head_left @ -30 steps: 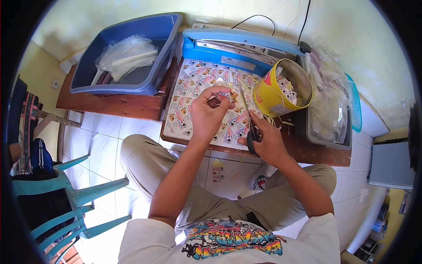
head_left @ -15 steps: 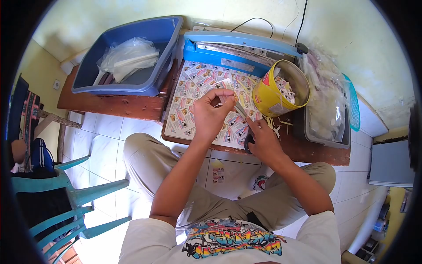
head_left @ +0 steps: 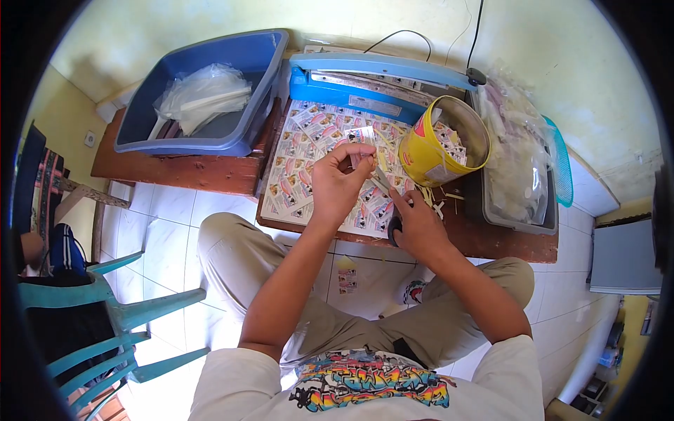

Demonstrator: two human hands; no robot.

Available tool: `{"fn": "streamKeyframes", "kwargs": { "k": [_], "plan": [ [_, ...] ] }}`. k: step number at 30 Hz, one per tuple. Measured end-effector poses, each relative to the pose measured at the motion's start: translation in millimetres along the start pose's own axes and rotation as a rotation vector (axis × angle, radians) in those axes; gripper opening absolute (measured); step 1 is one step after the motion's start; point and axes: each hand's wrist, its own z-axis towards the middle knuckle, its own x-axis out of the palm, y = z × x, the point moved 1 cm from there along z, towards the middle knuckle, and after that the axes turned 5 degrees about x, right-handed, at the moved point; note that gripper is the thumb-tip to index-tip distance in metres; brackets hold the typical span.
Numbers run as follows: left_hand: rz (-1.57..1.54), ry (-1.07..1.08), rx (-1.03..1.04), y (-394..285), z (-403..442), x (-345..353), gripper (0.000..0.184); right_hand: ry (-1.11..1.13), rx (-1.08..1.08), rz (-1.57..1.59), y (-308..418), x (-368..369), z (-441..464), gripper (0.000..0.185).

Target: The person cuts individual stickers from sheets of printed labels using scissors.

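My left hand (head_left: 338, 184) is closed in a pinch on a small printed paper label (head_left: 360, 132), which sticks up past the fingertips. My right hand (head_left: 421, 223) grips a pair of scissors by the black handle (head_left: 394, 230). Their metal blades (head_left: 381, 181) point up and left, close to the label and the left fingertips. Whether the blades touch the paper is hard to make out. Beneath both hands lie printed label sheets (head_left: 289, 184) on a low wooden table. Just right of the blades stands a yellow tin (head_left: 421, 149), tilted, with cut labels inside.
Behind the sheets sits a blue paper cutter (head_left: 344, 95) with its long arm. A blue tub (head_left: 203, 145) holding plastic bags is at the left. A grey tray (head_left: 516, 223) of clear bags stands right of the tin. Paper scraps (head_left: 439, 207) lie by the tin.
The label shows more clearly above my left fingertips. My right hand and the scissors have shifted very slightly. The whole view has moved a little.
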Motion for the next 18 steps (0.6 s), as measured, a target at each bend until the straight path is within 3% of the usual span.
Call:
{"fn": "streamKeyframes", "kwargs": {
  "k": [18],
  "plan": [
    [0.038, 0.043, -0.004, 0, -1, 0, 0.022, 0.043, 0.040, -0.091, 7, -15, -2, 0.077]
  ]
}}
